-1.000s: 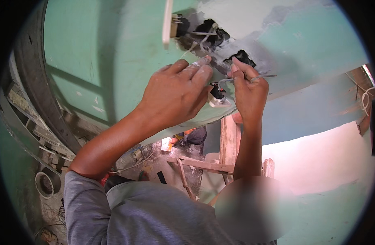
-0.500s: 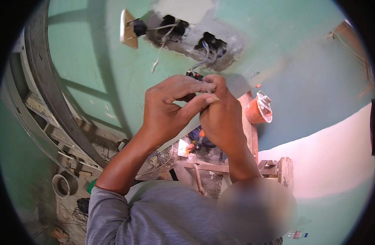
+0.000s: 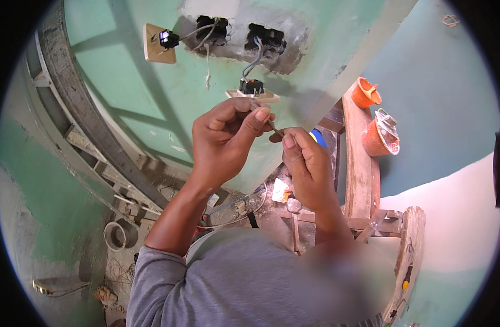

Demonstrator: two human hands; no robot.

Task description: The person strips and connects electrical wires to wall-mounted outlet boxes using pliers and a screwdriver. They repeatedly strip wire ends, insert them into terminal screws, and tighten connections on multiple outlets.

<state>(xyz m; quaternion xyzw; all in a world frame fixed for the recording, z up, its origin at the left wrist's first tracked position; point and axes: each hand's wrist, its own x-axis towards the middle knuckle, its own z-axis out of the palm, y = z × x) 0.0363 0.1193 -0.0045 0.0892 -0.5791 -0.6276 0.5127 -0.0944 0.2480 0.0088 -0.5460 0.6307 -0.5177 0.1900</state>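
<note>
I watch the left hand [image 3: 228, 133] pinch one end of a thin greyish piece [image 3: 275, 129] between thumb and fingertips, and the right hand [image 3: 307, 163] grips its other end the same way, so the piece slants down between the two, out in front of the green wall [image 3: 201, 109]. I cannot tell from here whether it is wire or a tool. Just above the left fingertips I have a cream socket plate [image 3: 269, 97] with a black module [image 3: 252, 86] on its upper face; I cannot tell whether the fingers touch it. Grey wires [image 3: 253, 62] run from that module up into the right hole [image 3: 267, 39], the one nearer the wall's right-hand edge. Farther from that edge, a second plate [image 3: 152, 46] hangs tilted, wired to the left hole [image 3: 213, 30]. Past the wall's edge I see a wooden plank [image 3: 359, 174], an orange bucket [image 3: 364, 95] at its far end and a smeared bucket [image 3: 377, 141] by its right-hand edge. A yellow-handled screwdriver [image 3: 407, 278] lies along the weathered board [image 3: 414, 234] at my lower right, near that board's right edge.
</note>
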